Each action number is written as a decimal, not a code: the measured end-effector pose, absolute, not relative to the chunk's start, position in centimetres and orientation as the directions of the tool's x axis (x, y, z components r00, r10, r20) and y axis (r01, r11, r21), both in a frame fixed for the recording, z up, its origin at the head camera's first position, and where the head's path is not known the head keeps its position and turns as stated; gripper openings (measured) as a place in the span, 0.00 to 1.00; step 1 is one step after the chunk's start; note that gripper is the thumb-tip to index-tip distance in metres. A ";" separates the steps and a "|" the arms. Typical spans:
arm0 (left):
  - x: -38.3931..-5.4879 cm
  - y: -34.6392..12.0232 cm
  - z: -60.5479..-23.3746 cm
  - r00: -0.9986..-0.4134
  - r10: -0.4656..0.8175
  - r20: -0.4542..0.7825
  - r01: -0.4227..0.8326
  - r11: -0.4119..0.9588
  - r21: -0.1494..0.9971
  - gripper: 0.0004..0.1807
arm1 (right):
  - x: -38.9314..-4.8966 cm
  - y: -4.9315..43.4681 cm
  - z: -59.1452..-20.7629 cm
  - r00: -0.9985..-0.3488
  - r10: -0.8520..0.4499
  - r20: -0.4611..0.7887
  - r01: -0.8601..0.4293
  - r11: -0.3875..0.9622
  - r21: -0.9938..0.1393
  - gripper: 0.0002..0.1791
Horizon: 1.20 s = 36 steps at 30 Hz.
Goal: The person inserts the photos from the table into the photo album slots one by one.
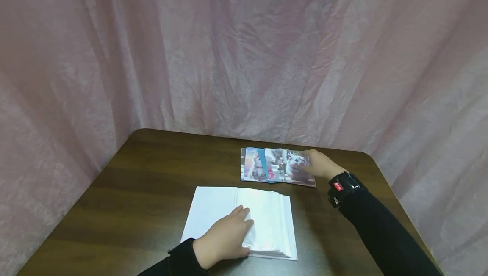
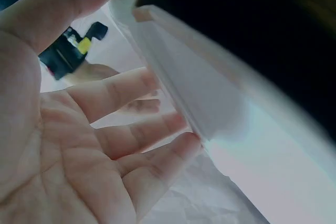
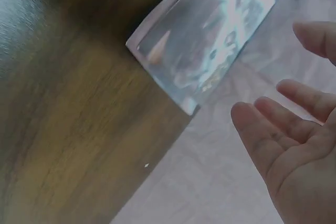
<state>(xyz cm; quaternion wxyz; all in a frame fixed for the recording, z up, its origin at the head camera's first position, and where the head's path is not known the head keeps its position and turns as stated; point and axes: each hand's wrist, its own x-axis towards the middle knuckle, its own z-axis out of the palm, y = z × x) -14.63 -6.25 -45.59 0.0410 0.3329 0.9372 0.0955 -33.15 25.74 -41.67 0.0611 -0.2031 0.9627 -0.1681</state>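
Note:
A white photo album (image 1: 263, 208) lies opened on the table, its clear-sleeved pages stacked on the right half. My left hand (image 1: 226, 235) rests on the album near the fold, fingers extended over the page; in the left wrist view, its fingertips (image 2: 181, 142) meet the white pages. Beyond the album, several printed picture cards (image 1: 254, 168) overlap in a row. My right hand (image 1: 323, 165) reaches to the right end of that row, over the edge of a card with a white furry animal (image 1: 295, 168). In the right wrist view its fingers are loosely extended beside the glossy card (image 3: 194, 51), with nothing gripped.
The brown wooden table (image 1: 152, 174) has rounded far corners. A pink curtain (image 1: 236, 56) hangs directly behind its back edge and along both sides. A black wrist device (image 1: 343, 188) with a red label sits on the right wrist.

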 end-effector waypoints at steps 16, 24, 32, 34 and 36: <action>-14.6 -6.1 -45.4 -0.775 0.632 0.003 0.621 0.760 0.191 0.30 | -38.1 26.8 -44.8 -0.923 -0.338 -0.183 -0.253 0.893 -0.373 0.51; -14.8 -5.9 -45.4 -0.782 0.622 -0.031 0.607 0.772 0.185 0.32 | -38.9 26.9 -45.9 -0.922 -0.325 -0.209 -0.225 0.892 -0.393 0.56; -14.6 -5.9 -45.4 -0.783 0.622 -0.013 0.612 0.774 0.162 0.31 | -39.7 27.2 -46.8 -0.899 -0.365 -0.241 -0.264 0.892 -0.368 0.61; -14.7 -5.9 -45.5 -0.783 0.622 -0.011 0.611 0.773 0.170 0.31 | -40.2 27.5 -47.1 -0.898 -0.362 -0.249 -0.258 0.893 -0.370 0.61; -14.9 -5.9 -45.5 -0.782 0.623 -0.008 0.613 0.771 0.174 0.31 | -40.7 27.9 -47.3 -0.898 -0.361 -0.252 -0.255 0.893 -0.370 0.61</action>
